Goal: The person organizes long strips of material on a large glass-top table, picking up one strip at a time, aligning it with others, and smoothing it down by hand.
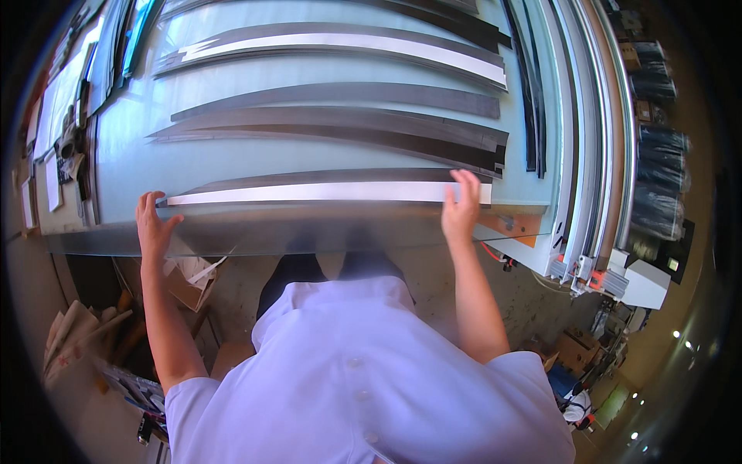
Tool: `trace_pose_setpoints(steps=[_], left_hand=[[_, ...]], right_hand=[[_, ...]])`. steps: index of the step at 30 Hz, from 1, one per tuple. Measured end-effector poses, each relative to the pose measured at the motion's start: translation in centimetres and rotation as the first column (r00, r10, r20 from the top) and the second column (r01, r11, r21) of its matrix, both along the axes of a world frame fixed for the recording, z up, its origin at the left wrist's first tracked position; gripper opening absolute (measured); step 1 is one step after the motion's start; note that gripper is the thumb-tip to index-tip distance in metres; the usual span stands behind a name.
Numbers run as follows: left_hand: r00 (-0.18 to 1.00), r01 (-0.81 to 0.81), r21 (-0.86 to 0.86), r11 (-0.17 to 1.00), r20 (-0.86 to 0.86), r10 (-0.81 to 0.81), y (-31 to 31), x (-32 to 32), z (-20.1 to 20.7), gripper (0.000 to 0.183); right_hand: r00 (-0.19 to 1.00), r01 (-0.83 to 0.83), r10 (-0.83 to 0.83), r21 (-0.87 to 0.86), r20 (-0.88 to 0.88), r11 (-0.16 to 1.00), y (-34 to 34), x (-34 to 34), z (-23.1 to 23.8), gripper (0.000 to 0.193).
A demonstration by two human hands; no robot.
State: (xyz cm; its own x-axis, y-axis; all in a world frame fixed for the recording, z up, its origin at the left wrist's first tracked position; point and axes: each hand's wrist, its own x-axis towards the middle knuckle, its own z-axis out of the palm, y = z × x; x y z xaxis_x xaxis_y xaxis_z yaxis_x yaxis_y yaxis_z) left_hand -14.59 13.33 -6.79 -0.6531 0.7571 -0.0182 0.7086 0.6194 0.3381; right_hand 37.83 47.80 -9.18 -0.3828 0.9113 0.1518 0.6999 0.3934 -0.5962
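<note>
With left fingers open and right fingers loosely spread by opposite ends of the white strip, just nudge gently, evenly.

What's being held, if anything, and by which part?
I can't tell: the right grip overlaps the nearest white strip near its right end; the open left grip is by its left end.
</note>
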Motion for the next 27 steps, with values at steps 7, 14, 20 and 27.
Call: trace_pose_setpoints(steps=[7, 14, 20, 27], left_hand=[[0.97, -0.091, -0.214, 0.973, 0.2, 0.135, 2.2, -0.8, 0.9, 0.059], [0.99, 0.059, -0.115, 0.992, 0.132, -0.043, 0.8, -1.1, 1.8, 0.048], [0.987, 0.061, -0.177, 0.982, 0.155, -0.033, 0.2, -1.1, 1.4, 0.042], [0.982, -0.071, -0.145, 0.987, 0.166, 0.095, -4.6, 3.9, 1.2, 0.05]], right_hand=[[0.992, -0.055, 0.059, -0.037, 0.109, 0.998, -4.2, -0.8, -1.6, 0.058], [0.992, -0.06, 0.062, -0.022, 0.109, 0.998, -4.7, -1.4, -1.9, 0.056], [0.994, -0.056, 0.057, -0.017, 0.097, 0.998, -4.8, -1.4, -2.0, 0.055], [0.987, -0.094, 0.103, -0.077, 0.127, 0.993, -6.9, 1.3, -1.6, 0.057]])
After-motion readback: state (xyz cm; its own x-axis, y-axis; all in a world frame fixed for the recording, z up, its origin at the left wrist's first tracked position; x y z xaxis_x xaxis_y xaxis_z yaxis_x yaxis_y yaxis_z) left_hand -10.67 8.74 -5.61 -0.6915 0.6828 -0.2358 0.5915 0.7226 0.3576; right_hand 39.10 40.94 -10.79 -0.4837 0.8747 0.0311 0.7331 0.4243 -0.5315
